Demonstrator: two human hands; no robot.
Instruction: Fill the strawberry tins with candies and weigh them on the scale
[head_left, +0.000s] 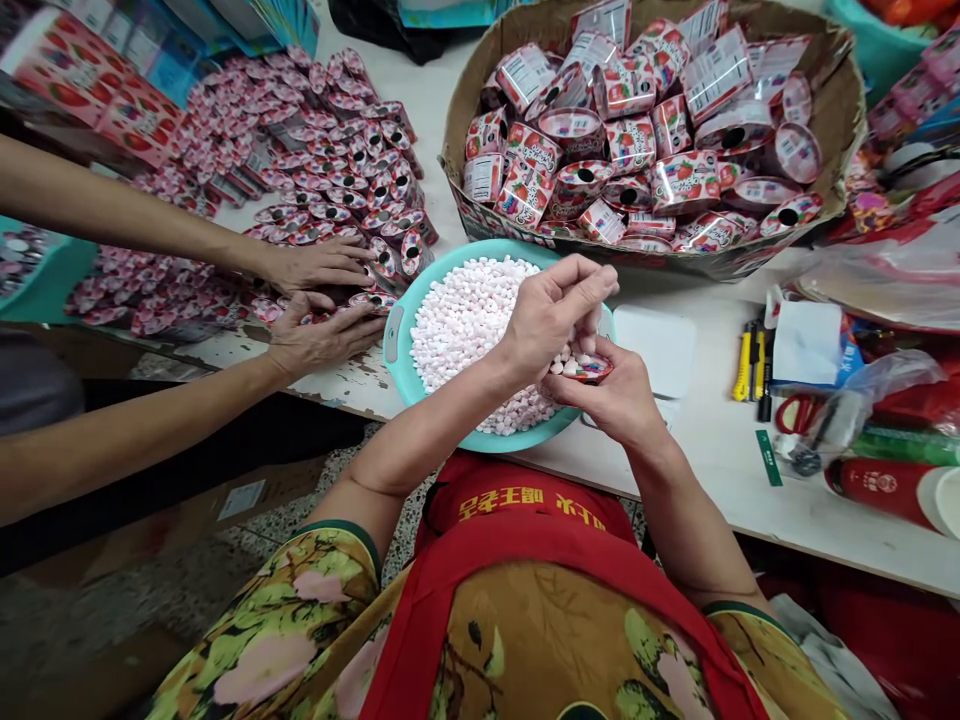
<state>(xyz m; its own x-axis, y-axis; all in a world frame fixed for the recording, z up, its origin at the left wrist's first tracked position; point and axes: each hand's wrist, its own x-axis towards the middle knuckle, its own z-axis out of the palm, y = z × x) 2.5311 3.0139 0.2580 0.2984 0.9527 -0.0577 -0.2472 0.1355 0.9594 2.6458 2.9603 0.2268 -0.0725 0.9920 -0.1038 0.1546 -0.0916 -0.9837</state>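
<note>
My right hand grips a small strawberry-printed candy pack over the right side of a teal basin. Above the pack, my left hand is closed, with its fingers curled together. Pale pink and white candies show beneath those fingers at the pack's opening. What lies inside the left hand is mostly hidden. Many more loose candies fill the basin.
A cardboard box of strawberry packs stands behind the basin. Left of it, another person's hands touch rows of upright packs. A yellow cutter, scissors and a red cup lie to the right.
</note>
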